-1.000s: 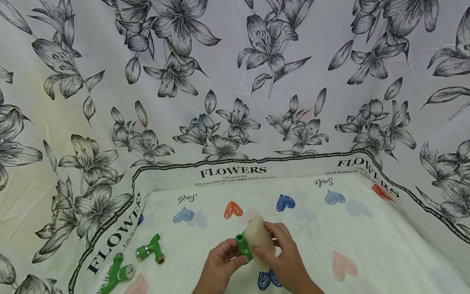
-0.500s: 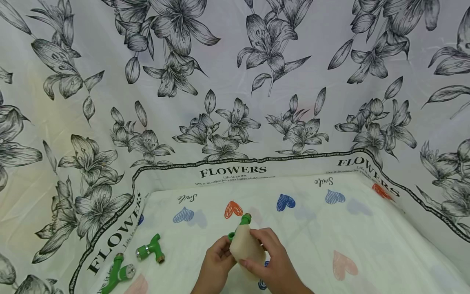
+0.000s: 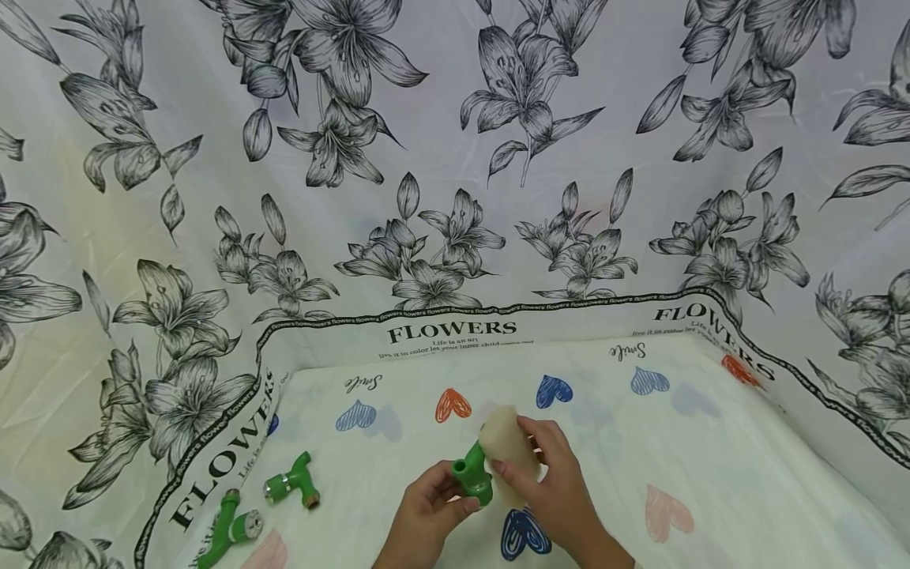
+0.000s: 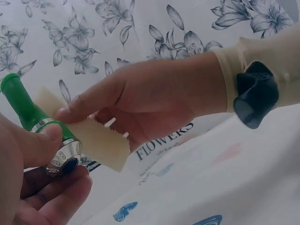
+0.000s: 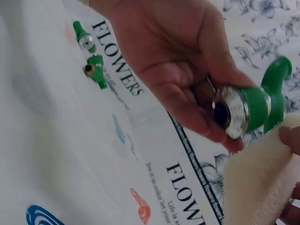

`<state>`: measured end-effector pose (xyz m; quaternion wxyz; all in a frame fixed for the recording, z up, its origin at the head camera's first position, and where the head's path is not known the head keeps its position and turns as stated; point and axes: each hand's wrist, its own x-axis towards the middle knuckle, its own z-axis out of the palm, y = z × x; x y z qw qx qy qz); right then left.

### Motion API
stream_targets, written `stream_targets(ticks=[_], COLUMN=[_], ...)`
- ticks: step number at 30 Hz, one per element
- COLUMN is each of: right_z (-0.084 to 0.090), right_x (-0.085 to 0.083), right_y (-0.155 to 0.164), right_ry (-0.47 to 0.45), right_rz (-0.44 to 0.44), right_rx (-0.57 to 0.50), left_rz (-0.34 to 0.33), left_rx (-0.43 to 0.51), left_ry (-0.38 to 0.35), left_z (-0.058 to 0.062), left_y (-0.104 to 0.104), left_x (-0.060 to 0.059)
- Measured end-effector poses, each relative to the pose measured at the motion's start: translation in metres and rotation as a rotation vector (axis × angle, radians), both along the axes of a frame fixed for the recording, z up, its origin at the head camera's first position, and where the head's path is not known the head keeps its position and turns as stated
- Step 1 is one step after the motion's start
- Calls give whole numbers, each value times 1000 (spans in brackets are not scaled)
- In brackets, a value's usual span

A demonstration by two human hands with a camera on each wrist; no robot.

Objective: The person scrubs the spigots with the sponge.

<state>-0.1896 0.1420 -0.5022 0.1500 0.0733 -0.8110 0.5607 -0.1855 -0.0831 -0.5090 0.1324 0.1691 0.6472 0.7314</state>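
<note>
My left hand [image 3: 425, 510] grips a green tap [image 3: 475, 480] by its silver-ended knob, thumb and fingers around it. The left wrist view shows that knob's chrome cap with a dark centre, close to the fingertips. A cream sponge [image 3: 513, 449], thick and bendy, is held in my right hand [image 3: 565, 494], thumb on the near face and fingers behind. The sponge [image 5: 258, 183] lies against the tap's green body [image 5: 276, 101] in the right wrist view. It hides part of the tap's pipe.
Two more green taps with silver knobs lie at the left of the table: one tap [image 3: 293, 480] farther in, another tap [image 3: 229, 531] nearer the edge. A heart-printed white cloth [image 3: 604, 466] covers the table. Flower-printed curtain [image 3: 455, 261] rises behind and at the sides.
The tap was turned with its pipe end pointing away and the sponge across it half a second ago. Now its open end shows again, and the sponge is back at its right side.
</note>
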Motion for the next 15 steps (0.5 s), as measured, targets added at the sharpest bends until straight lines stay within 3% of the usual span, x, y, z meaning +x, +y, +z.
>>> stream_targets(ticks=[5,15], right_z=[-1,-2], right_x=[-6,-3], right_y=[7,4], right_ry=[-26,-119], right_rz=[-57,2], right_rx=[-4,-78], left_rz=[-35,-23], left_rx=[5,-5], left_ry=[-5,2], left_z=[-1,-1], left_y=[0,1], left_x=[0,-1])
